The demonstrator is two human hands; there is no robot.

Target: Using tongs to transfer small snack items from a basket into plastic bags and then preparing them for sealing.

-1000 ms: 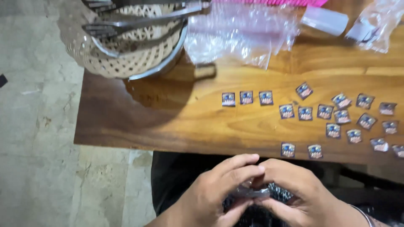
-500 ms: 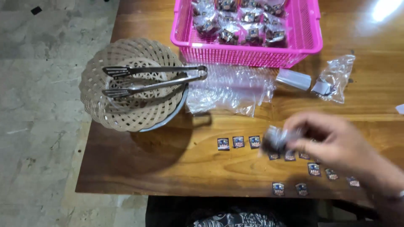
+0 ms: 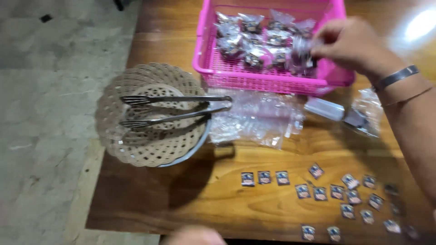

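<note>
Pink basket (image 3: 268,81) receives a clear packet (image 3: 300,55) from the right hand (image 3: 349,43).

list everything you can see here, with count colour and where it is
basket: one, pink plastic, far side of the table
filled packets: many, clear with dark contents, inside the pink basket
woven bowl: one, pale beige, near the table's left edge
tongs: one pair, metal, lying across the woven bowl
empty clear bags: a loose pile, just in front of the pink basket
clear bag with a dark item: one, right of that pile
small white box: one, between the pile and that bag
small square labels: about twenty, blue and white, scattered on the near right of the table
table: one, brown wood
floor: grey, to the left
right hand: over the basket, grip closed on a packet, metal bracelet at the wrist
left hand: only an edge shows at the bottom
</note>
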